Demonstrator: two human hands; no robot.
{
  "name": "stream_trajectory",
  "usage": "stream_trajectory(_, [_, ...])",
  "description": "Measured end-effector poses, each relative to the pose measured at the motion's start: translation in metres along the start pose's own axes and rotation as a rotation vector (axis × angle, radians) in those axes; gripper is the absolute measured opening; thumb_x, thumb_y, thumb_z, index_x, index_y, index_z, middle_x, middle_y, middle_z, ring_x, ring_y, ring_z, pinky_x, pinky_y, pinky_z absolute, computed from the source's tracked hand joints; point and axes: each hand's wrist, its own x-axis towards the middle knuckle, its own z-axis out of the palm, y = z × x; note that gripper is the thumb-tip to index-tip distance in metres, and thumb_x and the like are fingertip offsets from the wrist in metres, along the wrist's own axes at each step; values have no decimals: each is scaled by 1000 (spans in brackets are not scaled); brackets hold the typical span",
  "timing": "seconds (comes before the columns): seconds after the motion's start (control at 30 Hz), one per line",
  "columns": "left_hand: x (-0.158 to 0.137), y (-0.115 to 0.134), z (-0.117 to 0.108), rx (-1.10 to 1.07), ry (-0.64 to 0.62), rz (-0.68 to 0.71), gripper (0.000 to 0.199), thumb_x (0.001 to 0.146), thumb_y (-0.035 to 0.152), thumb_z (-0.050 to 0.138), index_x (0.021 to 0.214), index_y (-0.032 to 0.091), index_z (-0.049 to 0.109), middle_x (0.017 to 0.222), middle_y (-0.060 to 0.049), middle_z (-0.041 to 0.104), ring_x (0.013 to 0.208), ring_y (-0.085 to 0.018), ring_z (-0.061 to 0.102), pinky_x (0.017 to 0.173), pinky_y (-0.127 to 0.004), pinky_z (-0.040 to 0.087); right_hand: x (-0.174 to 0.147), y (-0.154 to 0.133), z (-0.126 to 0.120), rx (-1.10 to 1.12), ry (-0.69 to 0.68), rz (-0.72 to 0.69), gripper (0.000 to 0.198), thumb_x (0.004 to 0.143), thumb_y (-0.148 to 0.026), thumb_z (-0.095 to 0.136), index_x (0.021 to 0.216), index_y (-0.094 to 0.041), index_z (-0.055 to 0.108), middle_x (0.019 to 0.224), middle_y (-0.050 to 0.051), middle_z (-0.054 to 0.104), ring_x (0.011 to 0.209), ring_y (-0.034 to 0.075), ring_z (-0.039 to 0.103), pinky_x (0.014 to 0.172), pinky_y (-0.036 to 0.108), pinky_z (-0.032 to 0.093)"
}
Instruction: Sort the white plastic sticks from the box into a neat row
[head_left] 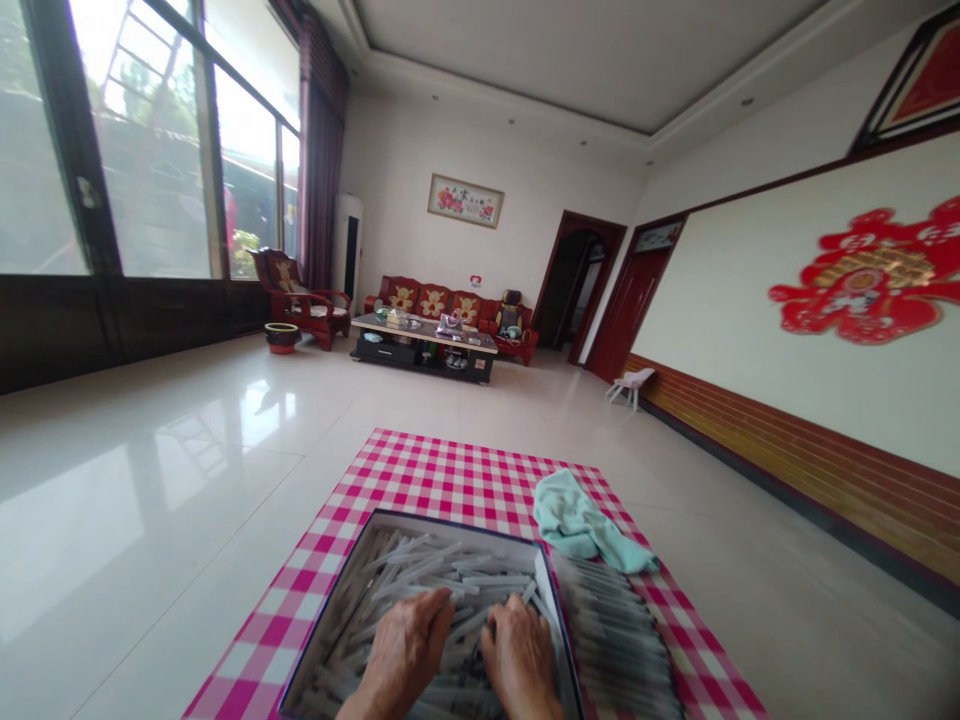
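A shallow box (551,572) with a dark blue edge holds a heap of thin translucent white tubes (427,565). Both hands are down inside it, over the heap. My left hand (411,635) has its fingers curled and thumb side turned right; whatever they grip is hidden. A short gap away, my right hand (519,645) is also closed, fingers bent down among the tubes, and I cannot make out what is in it. Right of the box lies a blurred row of slim, pen-like sticks (615,635) with dark ends. Dark bits show among the tubes between my hands.
The table wears a pink and white checked cloth (442,470). A crumpled mint-green cloth (589,520) lies beyond the row of sticks. Across the tiled floor stand a coffee table (420,350), a red wooden sofa (442,300), an armchair (315,305) and a small stool (632,385).
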Motion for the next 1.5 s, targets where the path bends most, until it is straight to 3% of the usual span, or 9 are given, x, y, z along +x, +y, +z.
stream_trajectory(0.33, [2, 0, 0, -45, -15, -4, 26, 94, 27, 40, 92, 23, 66, 70, -2, 70, 69, -16, 69, 59, -21, 44, 2, -4, 13, -26, 28, 13, 18, 77, -11, 57, 79, -21, 72, 97, 12, 69, 95, 28, 63, 82, 37, 43])
stream_trajectory(0.63, [2, 2, -2, -38, -7, -8, 26, 94, 26, 40, 88, 24, 65, 69, 0, 69, 66, -15, 68, 57, -20, 43, 2, -1, 16, -74, -53, -9, 36, 81, -1, 43, 98, -14, 72, 114, 20, 66, 107, 32, 62, 89, 42, 46])
stream_trajectory(0.8, [2, 3, -3, -29, -26, -9, 27, 94, 26, 39, 86, 24, 65, 69, 0, 68, 67, -15, 68, 57, -20, 42, 4, -3, 8, -46, -117, -7, 41, 80, 3, 45, 105, -15, 71, 124, 19, 61, 117, 33, 56, 97, 44, 43])
stream_trajectory(1.0, [2, 3, -2, -31, -10, -1, 25, 93, 25, 40, 87, 24, 65, 69, 0, 69, 67, -15, 68, 57, -21, 41, 22, -18, -5, -32, -165, -32, 42, 80, 3, 38, 93, -14, 74, 102, 19, 71, 98, 31, 67, 80, 41, 50])
stream_trajectory(1.07, [1, 2, -2, -29, -7, 1, 26, 93, 25, 40, 84, 23, 65, 68, 0, 69, 66, -15, 68, 56, -20, 41, 22, -20, -6, -39, -172, -46, 43, 80, 5, 37, 92, -12, 74, 99, 19, 72, 97, 30, 67, 82, 41, 49])
stream_trajectory(1.2, [1, 1, -1, -26, -18, -5, 28, 93, 26, 40, 79, 23, 63, 66, 0, 68, 64, -14, 67, 55, -20, 41, 16, -8, -10, -15, -106, -69, 44, 75, 6, 43, 100, -15, 72, 116, 17, 67, 111, 29, 60, 92, 38, 43])
stream_trajectory(1.27, [1, 1, 0, -34, -8, 9, 27, 93, 26, 40, 82, 23, 64, 66, -1, 68, 63, -14, 67, 54, -19, 41, 16, -1, -15, 92, -42, -83, 34, 73, 1, 48, 87, -16, 73, 104, 15, 71, 99, 27, 65, 85, 34, 45])
stream_trajectory(1.37, [3, 1, 1, -49, 28, 39, 27, 93, 26, 39, 86, 23, 65, 66, -1, 68, 63, -14, 67, 54, -18, 42, 21, 3, -22, 452, 16, -100, 18, 72, -11, 53, 68, -19, 68, 75, 6, 70, 72, 21, 65, 67, 28, 46])
stream_trajectory(1.5, [4, 1, 1, -50, 48, 46, 26, 92, 25, 40, 86, 24, 66, 65, -1, 69, 62, -14, 68, 53, -18, 43, 23, -8, -21, 1092, -101, 51, 10, 71, -25, 58, 72, -20, 67, 60, -2, 65, 58, 16, 59, 56, 24, 43])
